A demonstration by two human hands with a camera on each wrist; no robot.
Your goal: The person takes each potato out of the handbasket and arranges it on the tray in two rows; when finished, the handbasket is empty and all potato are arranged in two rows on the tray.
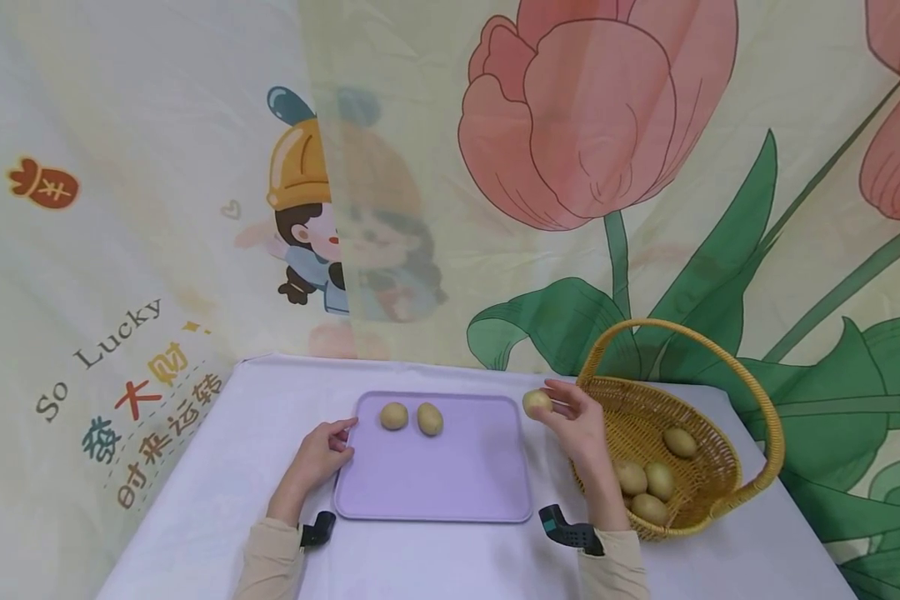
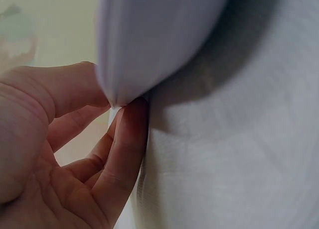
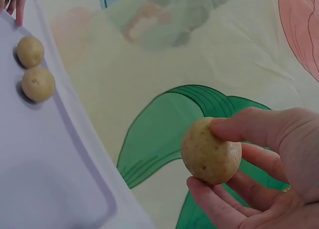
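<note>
Between the thumb and fingers of my right hand [image 1: 581, 425] is a potato [image 3: 210, 152], held up beside the right edge of the purple tray [image 1: 435, 483]. My left hand [image 1: 317, 458] pinches the tray's left rim; in the left wrist view the thumb lies on one side of the rim [image 2: 129, 50] and the fingers [image 2: 127, 144] on the other. Two potatoes rest side by side near the tray's far edge, a rounder one [image 1: 393, 416] on the left and a longer one [image 1: 430, 419] to its right.
A wicker basket [image 1: 708, 417] with a tall arched handle stands right of the tray, close to my right forearm. Several potatoes [image 1: 648, 509] lie inside it. White cloth [image 1: 412, 554] covers the table, and a printed curtain [image 1: 420, 100] hangs behind.
</note>
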